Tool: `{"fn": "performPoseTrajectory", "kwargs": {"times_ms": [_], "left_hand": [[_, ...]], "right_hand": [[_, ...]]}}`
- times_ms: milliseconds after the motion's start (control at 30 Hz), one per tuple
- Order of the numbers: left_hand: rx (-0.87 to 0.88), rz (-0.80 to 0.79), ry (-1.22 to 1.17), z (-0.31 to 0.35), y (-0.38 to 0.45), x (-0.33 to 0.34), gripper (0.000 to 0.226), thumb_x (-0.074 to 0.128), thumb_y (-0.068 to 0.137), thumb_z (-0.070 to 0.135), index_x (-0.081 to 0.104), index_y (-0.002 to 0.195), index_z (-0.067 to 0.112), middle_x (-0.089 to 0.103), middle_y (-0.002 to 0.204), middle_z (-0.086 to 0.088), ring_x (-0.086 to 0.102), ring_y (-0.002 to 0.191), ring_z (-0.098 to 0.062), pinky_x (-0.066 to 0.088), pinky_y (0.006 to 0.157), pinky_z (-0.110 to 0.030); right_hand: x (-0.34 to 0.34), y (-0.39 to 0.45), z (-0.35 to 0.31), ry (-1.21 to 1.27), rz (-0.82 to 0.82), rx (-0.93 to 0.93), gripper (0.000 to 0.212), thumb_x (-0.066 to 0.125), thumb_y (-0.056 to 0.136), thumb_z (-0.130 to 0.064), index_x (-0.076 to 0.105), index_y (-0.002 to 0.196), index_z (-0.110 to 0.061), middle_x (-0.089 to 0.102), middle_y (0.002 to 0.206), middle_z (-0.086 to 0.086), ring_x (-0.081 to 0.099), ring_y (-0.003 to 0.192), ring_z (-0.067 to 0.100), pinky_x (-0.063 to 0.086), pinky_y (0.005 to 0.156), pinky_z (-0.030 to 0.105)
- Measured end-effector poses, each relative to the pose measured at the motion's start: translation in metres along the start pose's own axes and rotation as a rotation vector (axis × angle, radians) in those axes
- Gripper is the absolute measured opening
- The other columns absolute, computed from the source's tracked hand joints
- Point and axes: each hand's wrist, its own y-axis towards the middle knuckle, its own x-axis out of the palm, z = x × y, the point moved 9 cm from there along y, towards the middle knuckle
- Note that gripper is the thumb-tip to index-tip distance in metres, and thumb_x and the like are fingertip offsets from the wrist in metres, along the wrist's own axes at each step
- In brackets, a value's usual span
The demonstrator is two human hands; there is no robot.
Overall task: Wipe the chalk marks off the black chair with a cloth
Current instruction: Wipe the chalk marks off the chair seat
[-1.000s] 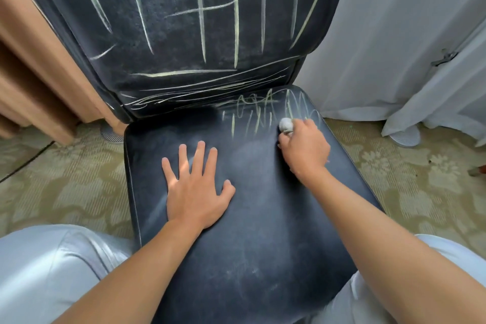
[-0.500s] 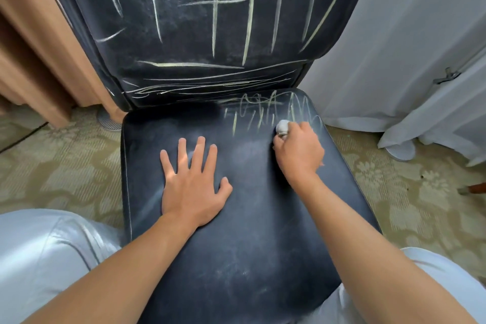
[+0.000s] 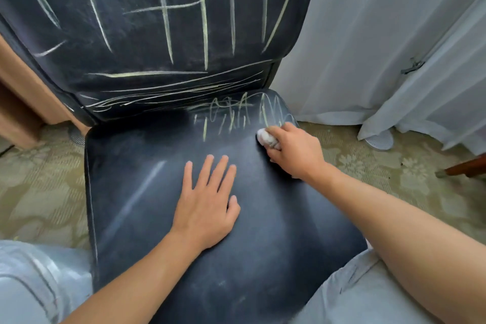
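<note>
The black chair (image 3: 147,218) fills the view, seat toward me and backrest upright behind it. Yellowish chalk marks (image 3: 236,116) cross the rear right of the seat, and long chalk lines (image 3: 202,21) cover the backrest. My right hand (image 3: 294,152) is closed around a small bunched white cloth (image 3: 265,138), pressing it on the seat just below the scribbles at the right rear. My left hand (image 3: 207,205) lies flat on the middle of the seat, fingers spread, holding nothing. The front and left of the seat show only faint smears.
White curtains (image 3: 394,47) hang to the right of the chair, reaching the patterned floor (image 3: 394,179). A wooden furniture panel (image 3: 21,102) stands at the left behind the chair. A brown furniture leg (image 3: 465,168) pokes in at the right edge. My knees in light trousers flank the seat.
My right hand with the cloth has shifted slightly right and back on the seat near the scribbles. My left hand stays flat on the seat. The camera view has moved closer.
</note>
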Motion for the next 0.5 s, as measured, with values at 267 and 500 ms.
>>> {"fn": "performPoseTrajectory", "kwargs": {"times_ms": [267,500], "left_hand": [[0.043,-0.078,0.009,0.065,0.047,0.012,0.074,0.023,0.098,0.058,0.032,0.162,0.022,0.016,0.174,-0.003,0.006,0.161,-0.029,0.001,0.121,-0.072],[-0.043,0.078,-0.106,0.054,0.041,0.002,0.065,0.041,0.091,0.041,0.053,0.15,0.014,0.039,0.165,-0.002,0.026,0.157,-0.021,0.016,0.125,-0.064]], "right_hand": [[0.003,-0.002,0.001,0.16,0.028,-0.002,0.029,0.063,0.085,-0.041,0.068,0.112,-0.034,0.057,0.098,-0.006,0.062,0.1,0.022,0.05,0.074,0.036],[-0.011,0.002,0.06,0.177,0.137,0.164,0.034,0.062,0.084,-0.041,0.066,0.117,-0.037,0.056,0.101,-0.008,0.062,0.102,0.022,0.052,0.075,0.037]]}}
